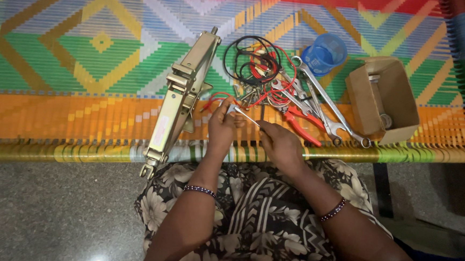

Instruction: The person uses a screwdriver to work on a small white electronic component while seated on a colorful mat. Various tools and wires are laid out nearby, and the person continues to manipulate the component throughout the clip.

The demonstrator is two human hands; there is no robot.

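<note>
Hands are brought together over the near edge of the brightly striped woven cot (54, 120), and a thin silver metal rod (246, 116) is pinched between them. The left hand (221, 127) is closed round the rod's upper end, fingertips bunched tight, close to a loop of red wire. The right hand (280, 142) is closed on the lower end, thumb and forefinger pressed together. What kind of tool the rod is cannot be told; it is too small.

Everything else is placed against the long pale-gold metal scissor jack (185, 98), which lies slanted on the cot. Just right of the jack, a coil of black and red wires with clips (253, 62) is seen, with a scatter of small metal bits below it. Further right, 2 or more steel open-ended spanners (328, 106) and red-handled pliers (301, 125) are laid in a fan. Beyond those, a translucent blue plastic cup (324, 52) is tipped on its side, and an open brown cardboard box (384, 99) sits furthest from the jack.

For fine work like this, the rod is best kept low over the cot, so that anything dropped is caught by the weave. A firm pinch at both ends looks wise, with wrists steadied near the lap and the loose wires kept clear of the fingertips.
</note>
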